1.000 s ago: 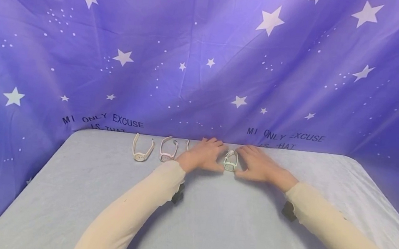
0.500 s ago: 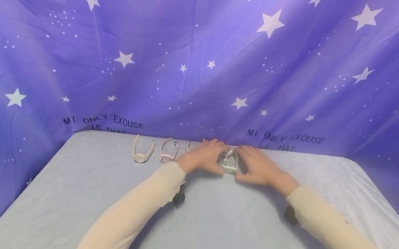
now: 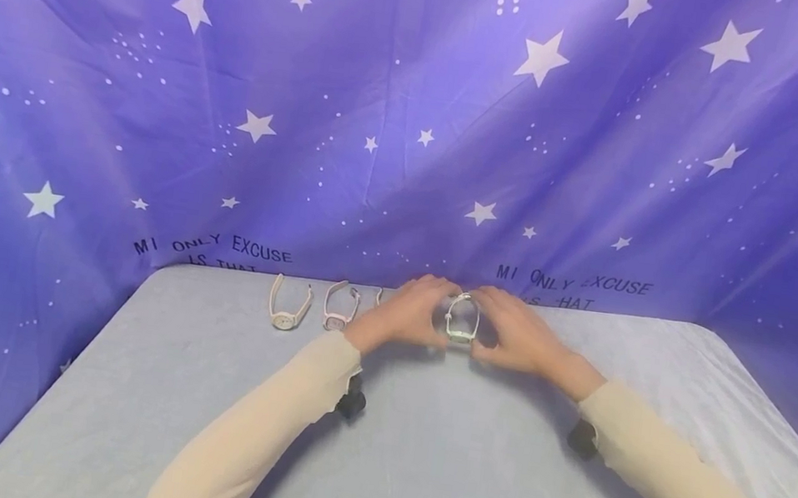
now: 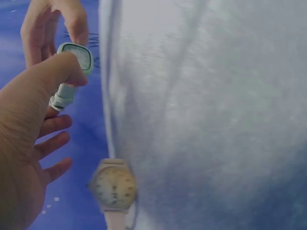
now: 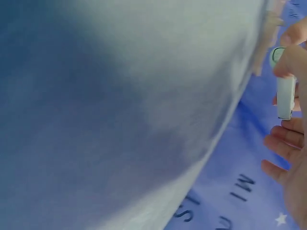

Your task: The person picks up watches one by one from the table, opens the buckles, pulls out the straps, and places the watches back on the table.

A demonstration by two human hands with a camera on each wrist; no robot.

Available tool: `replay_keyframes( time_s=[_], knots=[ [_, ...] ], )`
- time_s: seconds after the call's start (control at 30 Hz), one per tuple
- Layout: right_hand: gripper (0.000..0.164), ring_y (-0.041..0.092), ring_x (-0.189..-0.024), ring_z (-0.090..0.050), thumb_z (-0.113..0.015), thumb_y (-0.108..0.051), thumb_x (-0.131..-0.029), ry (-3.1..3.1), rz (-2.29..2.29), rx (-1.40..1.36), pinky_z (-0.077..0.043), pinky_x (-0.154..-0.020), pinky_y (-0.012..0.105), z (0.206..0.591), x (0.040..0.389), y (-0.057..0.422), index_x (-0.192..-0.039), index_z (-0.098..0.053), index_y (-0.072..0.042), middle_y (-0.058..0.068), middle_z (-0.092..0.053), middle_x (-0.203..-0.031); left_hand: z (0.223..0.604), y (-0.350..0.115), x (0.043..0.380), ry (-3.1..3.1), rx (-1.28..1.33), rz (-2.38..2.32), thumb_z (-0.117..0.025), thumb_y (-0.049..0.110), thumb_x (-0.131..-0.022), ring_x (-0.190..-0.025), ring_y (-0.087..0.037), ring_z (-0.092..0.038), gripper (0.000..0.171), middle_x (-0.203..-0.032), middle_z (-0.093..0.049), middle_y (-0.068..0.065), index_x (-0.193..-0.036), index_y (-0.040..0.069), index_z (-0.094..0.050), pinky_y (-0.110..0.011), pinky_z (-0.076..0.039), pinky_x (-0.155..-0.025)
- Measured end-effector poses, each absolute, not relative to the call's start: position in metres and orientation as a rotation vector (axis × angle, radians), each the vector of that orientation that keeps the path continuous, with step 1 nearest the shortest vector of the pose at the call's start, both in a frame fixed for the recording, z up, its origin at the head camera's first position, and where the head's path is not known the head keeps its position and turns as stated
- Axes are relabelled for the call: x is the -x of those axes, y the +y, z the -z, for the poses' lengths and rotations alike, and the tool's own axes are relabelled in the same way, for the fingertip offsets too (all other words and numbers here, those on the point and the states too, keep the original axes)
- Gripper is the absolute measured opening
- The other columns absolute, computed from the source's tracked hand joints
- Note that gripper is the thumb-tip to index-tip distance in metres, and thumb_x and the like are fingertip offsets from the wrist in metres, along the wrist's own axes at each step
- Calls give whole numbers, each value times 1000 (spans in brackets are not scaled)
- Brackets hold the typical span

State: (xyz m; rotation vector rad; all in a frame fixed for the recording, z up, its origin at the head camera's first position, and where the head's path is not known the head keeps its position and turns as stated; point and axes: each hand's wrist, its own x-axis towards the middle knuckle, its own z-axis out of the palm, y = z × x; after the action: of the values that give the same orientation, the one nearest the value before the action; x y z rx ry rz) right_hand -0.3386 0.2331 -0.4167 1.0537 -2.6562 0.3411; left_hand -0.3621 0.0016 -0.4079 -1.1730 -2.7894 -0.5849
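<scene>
A pale green wristwatch [image 3: 461,338] with a squarish case and looped strap stands between both hands at the back of the table. My left hand [image 3: 412,305] holds it from the left; in the left wrist view its thumb [image 4: 69,69] lies over the case edge and the other fingers spread behind the strap. From the right, my right hand [image 3: 520,328] holds the other side, thumb near the case and fingers toward the strap's top. The right wrist view shows the white-green strap [image 5: 286,98] beside the right thumb.
Left of the hands are a cream watch [image 3: 286,322] and a pink watch [image 3: 336,323]. Another strap [image 3: 379,297] shows partly behind the left hand. In the left wrist view a round-faced beige watch [image 4: 114,189] lies close by. The starry purple cloth [image 3: 411,158] hangs behind the table.
The green watch has tilted between the hands, its dial turning from facing the head camera to nearly edge-on. Both hands stay almost in place; the head view has shifted slightly.
</scene>
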Motion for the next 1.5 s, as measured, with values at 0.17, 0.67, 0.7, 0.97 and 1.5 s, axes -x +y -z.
replay_keyframes(
  time_s=[0.17, 0.67, 0.7, 0.97, 1.5],
  knots=[
    [77, 37, -129, -56, -82, -28, -79, -2598, -455, -1045, -45, -111, 60, 401, 334, 221, -143, -50, -1, 19, -59, -140, 394, -9, 359, -2763, 1107, 736, -89, 27, -71, -126, -24, -56, 76, -135, -63, -4, -138, 12, -55, -42, -48, -110],
    [76, 35, -128, -57, -79, -3, -73, -2507, -749, -946, -47, -111, 53, 339, 291, 181, -144, -49, 0, 18, -59, -139, 323, -36, 318, -2701, 1019, 1057, -82, -3, -65, -113, -27, -66, 68, -123, -67, -8, -122, 11, -47, -42, -56, -98],
    [76, 35, -127, -58, -78, -1, -73, -2512, -778, -938, -48, -111, 53, 337, 289, 179, -144, -49, 1, 18, -59, -139, 321, -38, 315, -2703, 1007, 1077, -81, -5, -65, -110, -27, -66, 68, -120, -67, -8, -122, 12, -46, -41, -57, -95],
    [74, 36, -123, -65, -70, 14, -75, -2572, -1099, -902, -55, -103, 46, 325, 274, 165, -143, -46, -2, 19, -60, -139, 310, -46, 297, -2686, 971, 1387, -68, -20, -65, -104, -25, -70, 73, -115, -65, -10, -126, 9, -39, -33, -61, -76],
    [80, 34, -119, -65, -61, 15, -82, -2689, -2009, -790, -61, -84, 29, 333, 279, 166, -153, -27, 1, 33, -58, -134, 330, -56, 299, -2751, 866, 2077, -62, -22, -70, -94, -27, -68, 86, -116, -60, -21, -148, -1, -34, -27, -58, -69]
  ],
)
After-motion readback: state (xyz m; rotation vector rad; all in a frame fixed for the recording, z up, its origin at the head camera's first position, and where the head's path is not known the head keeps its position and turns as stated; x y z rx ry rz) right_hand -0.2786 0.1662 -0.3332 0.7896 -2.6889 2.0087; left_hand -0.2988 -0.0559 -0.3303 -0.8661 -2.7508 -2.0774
